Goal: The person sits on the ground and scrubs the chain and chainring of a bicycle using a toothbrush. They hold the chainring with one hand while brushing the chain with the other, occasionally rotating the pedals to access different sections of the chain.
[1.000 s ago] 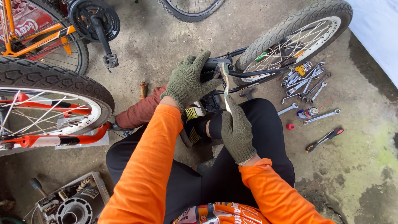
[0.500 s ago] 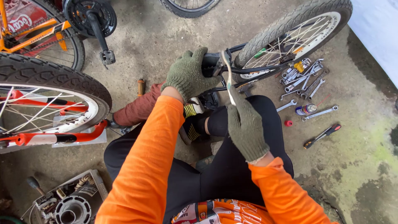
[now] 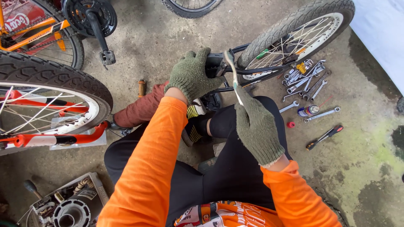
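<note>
Stained concrete floor [image 3: 168, 38] of a bicycle workshop, seen from above a seated person in orange sleeves and knitted gloves. Left hand [image 3: 191, 75] is closed over a dark part of the black frame [image 3: 256, 69], beside the small rear wheel [image 3: 294, 33]. Right hand [image 3: 256, 128] is clenched around the lower shaft of a wrench [image 3: 232, 75], which stands nearly upright with its head close to the left fingertips; whether the head is seated on a fastener cannot be told. Loose spanners [image 3: 305, 80], a small spray can [image 3: 309, 110], a red cap [image 3: 290, 125] and a screwdriver [image 3: 324, 137] lie on the floor to the right, near the wheel. A red-framed wheel [image 3: 42, 105] stands at left; a parts box [image 3: 69, 204] sits lower left.

Risk, as judged: a poorly seated wrench head could slip under load and drive the right knuckles into the spokes or frame, and the knitted gloves give limited grip on smooth steel.
</note>
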